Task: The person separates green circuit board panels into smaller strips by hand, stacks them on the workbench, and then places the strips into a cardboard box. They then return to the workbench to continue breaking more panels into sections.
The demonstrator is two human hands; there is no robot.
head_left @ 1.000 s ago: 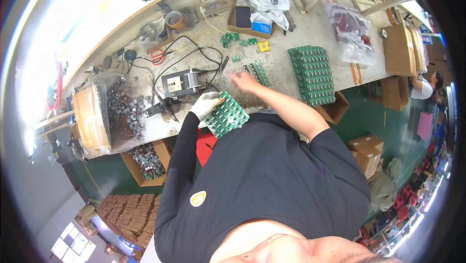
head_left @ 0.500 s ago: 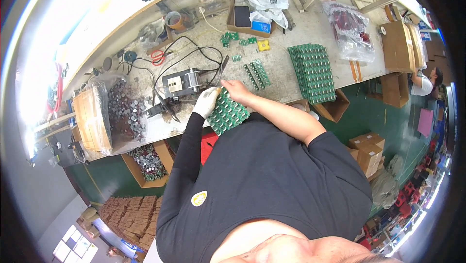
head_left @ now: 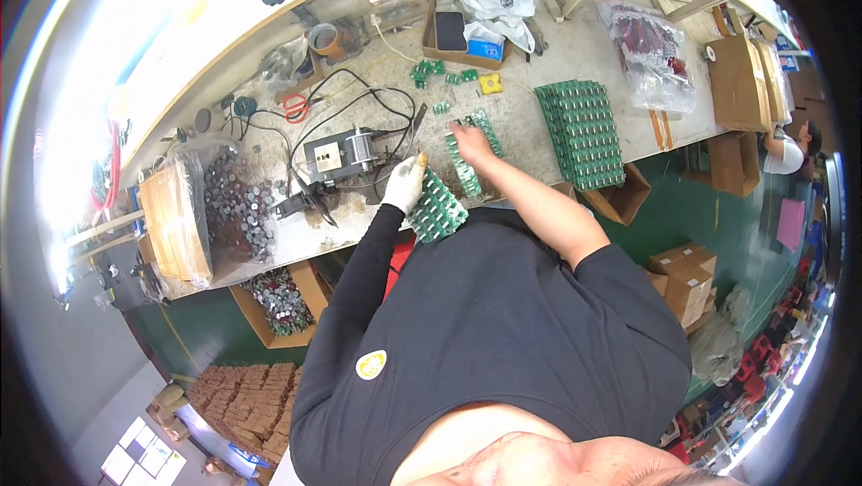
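Observation:
My left hand [head_left: 406,184], in a white glove, is closed on the upper edge of a green circuit board panel [head_left: 438,210] at the bench's front edge. The panel is tilted, with rows of small pale parts on it. To its right, my bare right hand [head_left: 470,141] pinches a narrow green circuit board strip [head_left: 466,179] by its upper end. Another strip [head_left: 486,129] lies just beyond those fingers, partly hidden by the hand. A black and silver bench machine [head_left: 338,155] with a metal roller stands left of my gloved hand.
A stack of green panels [head_left: 581,134] lies to the right. Black cables [head_left: 364,84] and red scissors [head_left: 294,108] lie behind the machine. Round metal parts [head_left: 238,194] are heaped at left. An open carton [head_left: 489,61] with a phone and a yellow piece [head_left: 489,83] sit at the back.
My right hand has moved right, away from the panel's upper corner, with a strip in its fingers. The panel in my left hand looks narrower and has shifted slightly right.

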